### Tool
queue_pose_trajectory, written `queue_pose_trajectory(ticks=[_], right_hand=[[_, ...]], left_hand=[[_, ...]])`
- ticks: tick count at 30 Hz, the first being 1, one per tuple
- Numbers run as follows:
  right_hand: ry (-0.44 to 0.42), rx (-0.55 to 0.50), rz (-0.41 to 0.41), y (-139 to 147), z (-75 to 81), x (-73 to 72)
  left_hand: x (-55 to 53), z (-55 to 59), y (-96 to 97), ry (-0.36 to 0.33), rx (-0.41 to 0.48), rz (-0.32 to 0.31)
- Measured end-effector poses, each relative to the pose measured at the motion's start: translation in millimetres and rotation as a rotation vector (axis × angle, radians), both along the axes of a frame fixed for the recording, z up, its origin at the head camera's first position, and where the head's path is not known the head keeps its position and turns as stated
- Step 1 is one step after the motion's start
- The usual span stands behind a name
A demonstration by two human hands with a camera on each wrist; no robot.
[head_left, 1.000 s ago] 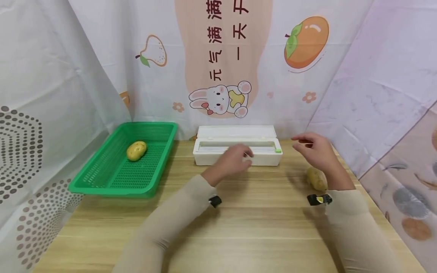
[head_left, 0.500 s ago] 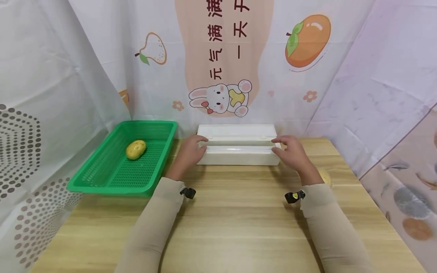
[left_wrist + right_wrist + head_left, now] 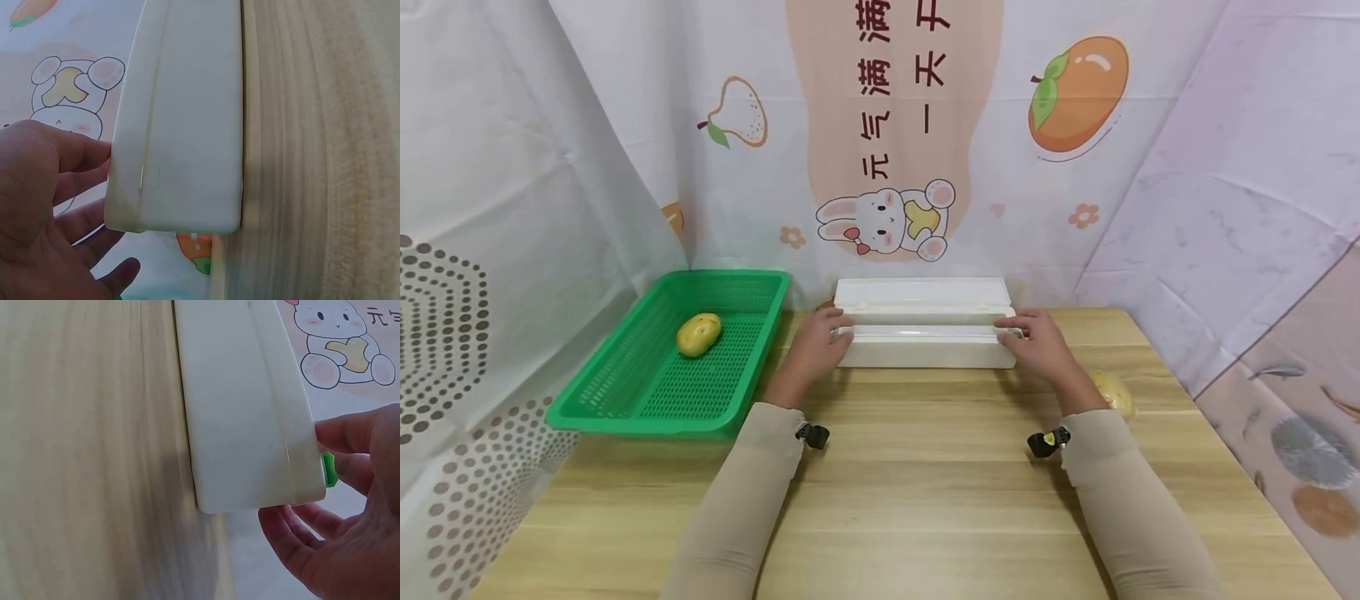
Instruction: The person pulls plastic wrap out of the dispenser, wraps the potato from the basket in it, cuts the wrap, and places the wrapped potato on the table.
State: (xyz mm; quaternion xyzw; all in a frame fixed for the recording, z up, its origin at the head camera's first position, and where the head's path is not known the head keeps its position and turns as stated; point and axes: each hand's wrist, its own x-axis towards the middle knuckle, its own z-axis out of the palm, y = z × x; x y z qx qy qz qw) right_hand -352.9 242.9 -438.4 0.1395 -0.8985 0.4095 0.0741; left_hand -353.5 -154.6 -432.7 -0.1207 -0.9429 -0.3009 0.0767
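Note:
A long white cling film dispenser (image 3: pixel 925 353) stands at the back of the table, its lid (image 3: pixel 922 292) raised. My left hand (image 3: pixel 816 343) grips its left end. In the left wrist view that hand's thumb (image 3: pixel 87 152) touches the upper front edge, with the other fingers bent around the end. At the opposite end my right hand (image 3: pixel 1037 346) holds the dispenser, thumb on the front edge and fingers curled beside the end. A green slider (image 3: pixel 329 469) shows by those fingers in the right wrist view. The dispenser's inside is only partly visible.
A green plastic basket (image 3: pixel 647 427) at the left contains one potato (image 3: pixel 698 334). Another potato (image 3: pixel 1114 395), with a shiny surface, lies right of my right forearm and is partly hidden by it. A printed cloth (image 3: pixel 992 167) hangs behind the wooden table (image 3: pixel 925 483).
My left hand has moved left and my right hand has moved inward, each to one end of the dispenser. Over the last half second both have stayed almost in place.

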Motion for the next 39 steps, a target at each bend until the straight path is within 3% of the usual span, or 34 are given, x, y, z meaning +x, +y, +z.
queue_pose_trajectory(ticks=[11,19,28,35,39], right_hand=[[0.008,-0.021,-0.045,-2,-1.3,-1.5],[0.048,-0.01,-0.056,-3,-2.8,-3.5],[0.048,-0.04,-0.09,-12,-6.3,-2.4],[0.058,-0.038,-0.15,-13,-9.1,-2.9],[0.096,-0.017,-0.189,-13,-9.0,-4.0]], left_hand=[[-0.4,2.7,-5.4,0.021,-0.014,-0.029],[1.2,1.8,-7.2,0.012,0.057,-0.022],[-1.4,-4.9,-4.9,0.063,0.092,0.017],[-3.6,-4.9,6.6,0.13,0.047,0.101],[-5.7,-3.9,14.8,0.142,0.019,0.086]])
